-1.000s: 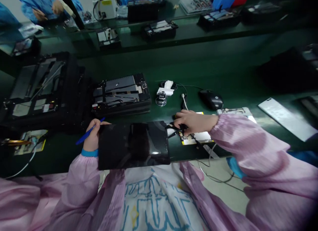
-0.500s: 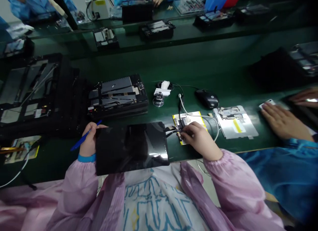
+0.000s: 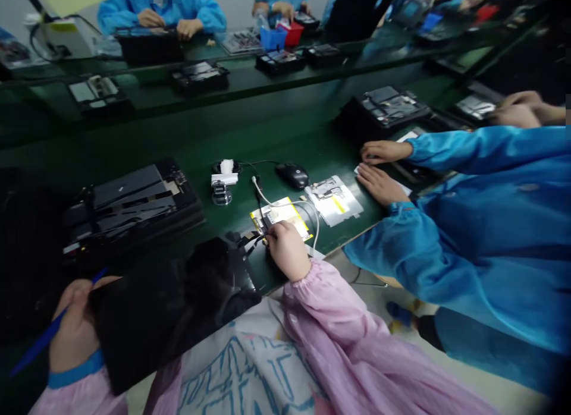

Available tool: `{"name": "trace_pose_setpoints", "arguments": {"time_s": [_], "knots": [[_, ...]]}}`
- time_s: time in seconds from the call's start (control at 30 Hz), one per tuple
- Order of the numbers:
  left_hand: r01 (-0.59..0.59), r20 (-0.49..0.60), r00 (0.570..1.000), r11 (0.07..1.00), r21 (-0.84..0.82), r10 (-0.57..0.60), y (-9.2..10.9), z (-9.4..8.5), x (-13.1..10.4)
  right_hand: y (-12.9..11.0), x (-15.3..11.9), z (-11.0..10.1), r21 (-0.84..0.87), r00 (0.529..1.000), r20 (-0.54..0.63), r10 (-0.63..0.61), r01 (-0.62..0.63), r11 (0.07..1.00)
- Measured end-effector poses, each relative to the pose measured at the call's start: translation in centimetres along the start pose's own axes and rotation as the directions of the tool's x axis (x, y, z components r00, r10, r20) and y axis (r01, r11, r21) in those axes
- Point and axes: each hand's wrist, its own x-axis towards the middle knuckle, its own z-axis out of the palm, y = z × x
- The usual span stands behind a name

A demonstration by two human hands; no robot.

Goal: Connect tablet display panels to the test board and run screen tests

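My left hand grips the left edge of a dark, glossy tablet screen. A blue pen-like stick is tucked in the same hand. The screen lies tilted over the table's front edge. From its right side, short flex cables run to my right hand, whose fingertips are pinched at the cable ends. Under those fingers is a white and yellow-edged board, with a white cable looping over it. My fingers cover the exact joint.
A black mouse and a silver metal plate lie beyond my right hand. Stacked opened tablets stand at left. To the right, a co-worker's hands rest on the table. A raised shelf runs along the back.
The view has swung to the right, so the table's things appear further left and more of the co-worker in blue shows. Both hands keep their hold on the screen and cables.
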Motion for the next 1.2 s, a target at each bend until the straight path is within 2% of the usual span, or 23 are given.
{"name": "trace_pose_setpoints", "arguments": {"time_s": [0.2, 0.3, 0.4, 0.5, 0.57, 0.67, 0.73, 0.83, 0.87, 0.93, 1.0, 1.03, 1.1, 1.13, 1.2], "knots": [[-0.092, -0.021, 0.996, 0.996, -0.001, 0.092, -0.1, 0.2, -0.2, -0.5, -0.3, -0.2, -0.009, 1.0, -0.023, 0.02, -0.02, 1.0], [-0.145, 0.045, 0.988, 0.989, -0.015, 0.145, -0.3, 0.0, -0.5, -1.2, -1.1, -1.2, 0.037, 1.0, -0.018, -0.024, 0.025, 0.999], [-0.165, 0.139, 0.975, 0.984, -0.07, 0.173, -0.4, -0.4, -1.3, -2.6, -2.4, -2.3, 0.125, 0.991, -0.017, -0.129, 0.13, 0.984], [-0.268, 0.153, 0.945, 0.953, -0.141, 0.288, -0.3, -0.8, -2.8, -4.0, -4.0, -2.7, 0.274, 0.95, 0.087, -0.3, 0.267, 0.924], [-0.375, 0.137, 0.908, 0.914, -0.155, 0.396, -0.1, -1.2, -4.2, -4.7, -4.8, -2.9, 0.334, 0.918, 0.184, -0.351, 0.277, 0.901], [-0.559, 0.126, 0.817, 0.826, -0.071, 0.563, 0.8, -2.2, -6.5, -4.9, -5.5, -3.8, 0.41, 0.902, 0.258, -0.345, 0.221, 0.885], [-0.679, 0.146, 0.727, 0.734, 0.011, 0.671, 1.8, -2.8, -8.0, -4.6, -5.4, -4.9, 0.493, 0.891, 0.225, -0.395, 0.245, 0.835], [-0.802, 0.186, 0.597, 0.591, 0.093, 0.781, 3.3, -3.7, -9.6, -4.0, -4.9, -6.4, 0.506, 0.846, 0.105, -0.523, 0.407, 0.76], [-0.819, 0.221, 0.574, 0.562, 0.12, 0.789, 3.5, -4.0, -9.9, -3.8, -4.7, -6.5, 0.477, 0.827, 0.074, -0.557, 0.461, 0.748], [-0.823, 0.343, 0.568, 0.529, 0.208, 0.749, 3.3, -4.7, -10.1, -3.3, -4.4, -6.0, 0.412, 0.799, 0.038, -0.6, 0.535, 0.738], [-0.798, 0.449, 0.602, 0.491, 0.349, 0.66, 2.2, -5.4, -10.0, -2.7, -4.4, -4.8, 0.367, 0.784, 0.027, -0.62, 0.569, 0.736], [-0.78, 0.477, 0.624, 0.463, 0.42, 0.619, 1.3, -5.8, -9.9, -2.4, -4.5, -4.1, 0.35, 0.776, 0.038, -0.629, 0.579, 0.736], [-0.762, 0.516, 0.641, 0.391, 0.516, 0.568, -0.8, -6.5, -9.7, -1.7, -4.9, -3.0, 0.314, 0.762, 0.096, -0.64, 0.587, 0.746], [-0.765, 0.534, 0.633, 0.349, 0.541, 0.561, -1.9, -6.7, -9.6, -1.3, -5.2, -2.6, 0.294, 0.754, 0.127, -0.645, 0.592, 0.75], [-0.792, 0.58, 0.586, 0.247, 0.559, 0.566, -3.8, -7.1, -9.6, -0.9, -5.6, -2.2, 0.255, 0.749, 0.16, -0.643, 0.598, 0.76]]}}
